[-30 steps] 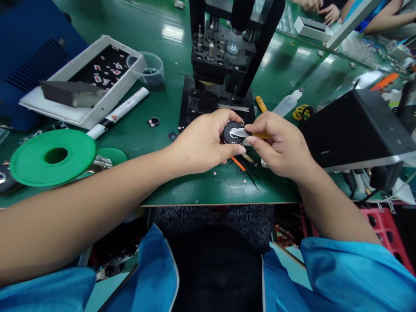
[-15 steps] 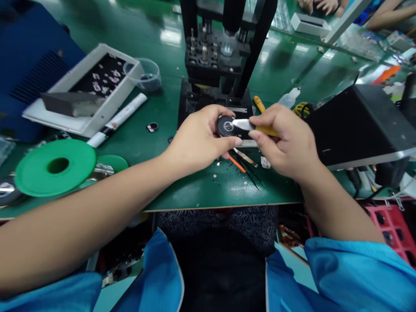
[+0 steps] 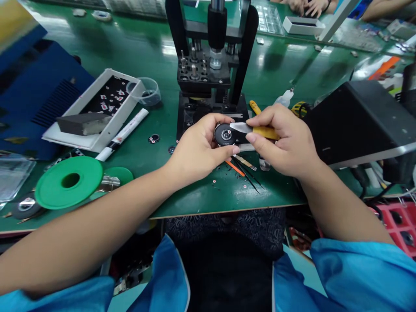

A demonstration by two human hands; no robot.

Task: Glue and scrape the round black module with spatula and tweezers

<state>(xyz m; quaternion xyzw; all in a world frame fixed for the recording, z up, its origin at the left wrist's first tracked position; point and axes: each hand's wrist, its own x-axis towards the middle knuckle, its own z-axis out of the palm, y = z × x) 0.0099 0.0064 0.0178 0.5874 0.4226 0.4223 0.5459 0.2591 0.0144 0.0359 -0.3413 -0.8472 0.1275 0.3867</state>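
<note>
Disc (image 3: 222, 136): black and round with a ringed centre, held in my left hand (image 3: 203, 145) above the green bench (image 3: 195, 201), in front of the black press (image 3: 203, 80).
Left grip: my thumb and fingers are closed around the disc's edge.
Right grip: my right hand (image 3: 282, 138) pinches a yellow-handled knife (image 3: 264, 131); its tip lies over the disc's upper right, and I cannot tell whether it touches.
Below my hands: black tweezers (image 3: 249, 174) and an orange stick (image 3: 235, 168) lie on the bench.
To my left: a green spool (image 3: 52, 186), a white marker (image 3: 131, 125), and a white tray (image 3: 118, 118) with a clear cup (image 3: 153, 92) at its corner.
To my right: a black box (image 3: 357, 123).
Far side: a co-worker's hands (image 3: 313, 6) near a white box (image 3: 300, 28).
</note>
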